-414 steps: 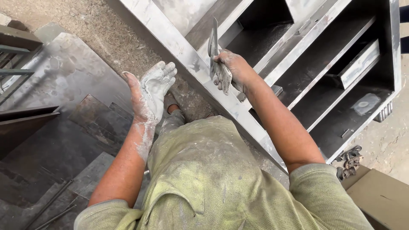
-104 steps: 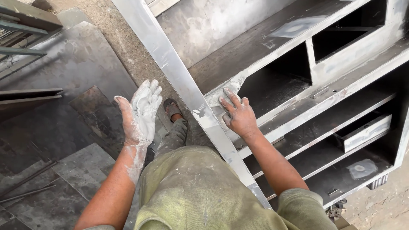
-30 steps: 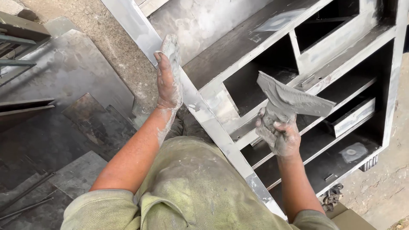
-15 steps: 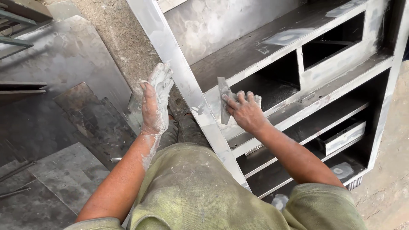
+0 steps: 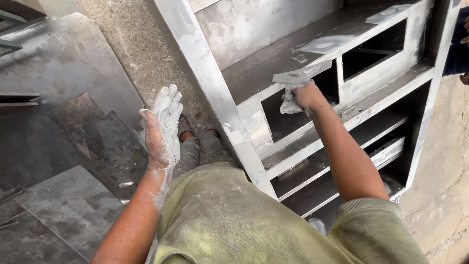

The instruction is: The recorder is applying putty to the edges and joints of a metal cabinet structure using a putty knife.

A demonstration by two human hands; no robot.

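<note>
Item: putty knife (image 5: pixel 299 77), broad grey blade, coated in pale filler. Location: blade laid on the front edge of a shelf of the grey metal cabinet frame (image 5: pixel 215 88), just above an open compartment.

Right hand (image 5: pixel 304 97): closed round the knife's handle, also smeared with filler, blade pointing away from the person.

Left hand (image 5: pixel 163 128): open, fingers straight and together, caked in white filler; holds nothing; hangs beside the cabinet's outer upright, above the feet.

Step in hand, as judged: spreading or scraping filler along the shelf edge. Next move, as judged, calls for a flat blade angle and even pressure along that edge, with the wrist kept clear of the compartment divider.

Surroundings: dark metal sheets (image 5: pixel 73 161) lie to the left of the cabinet on the rough floor (image 5: pixel 132 44); lower shelves of the cabinet show pale filler patches.
</note>
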